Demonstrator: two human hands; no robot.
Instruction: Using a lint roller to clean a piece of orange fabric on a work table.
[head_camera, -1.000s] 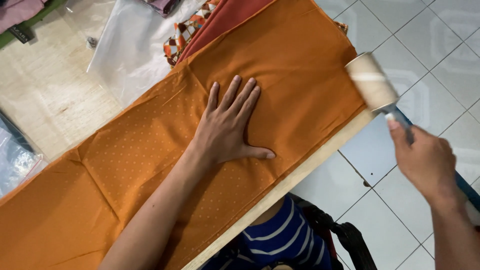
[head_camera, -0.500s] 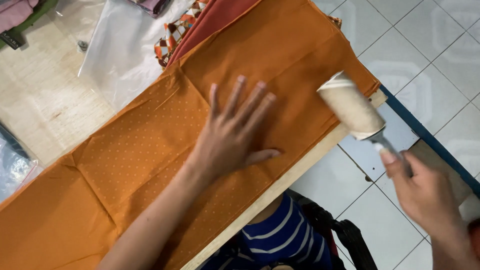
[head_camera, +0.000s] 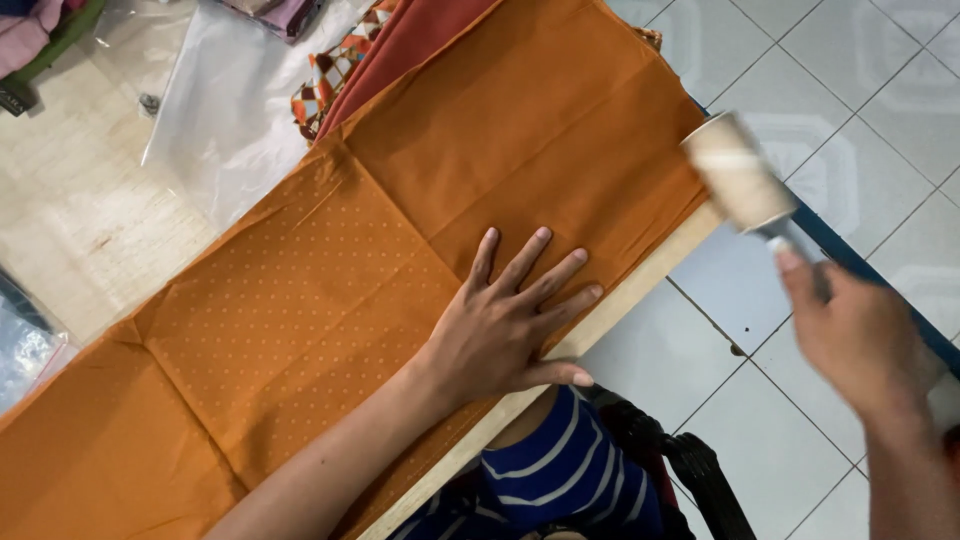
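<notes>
An orange cloth (head_camera: 320, 300) with small pale dots lies spread over a light wooden table (head_camera: 640, 285). My left hand (head_camera: 505, 325) rests flat on it near the table's front edge, fingers spread. My right hand (head_camera: 865, 335) is off the table's edge, over the tiled floor, gripping the handle of a lint roller (head_camera: 738, 172). The roller's pale sticky head hangs just past the cloth's right edge, apart from it and blurred.
A rust-red cloth (head_camera: 395, 45) and a checked patterned cloth (head_camera: 325, 85) lie under the orange one at the back. A clear plastic bag (head_camera: 225, 110) sits on the bare tabletop at the left. White floor tiles (head_camera: 860, 60) are at the right. A black bag (head_camera: 690, 470) lies below.
My right hand swept the lint roller onto the cloth's right edge, then back off it toward the floor. My left hand slid toward the front edge of the table.
</notes>
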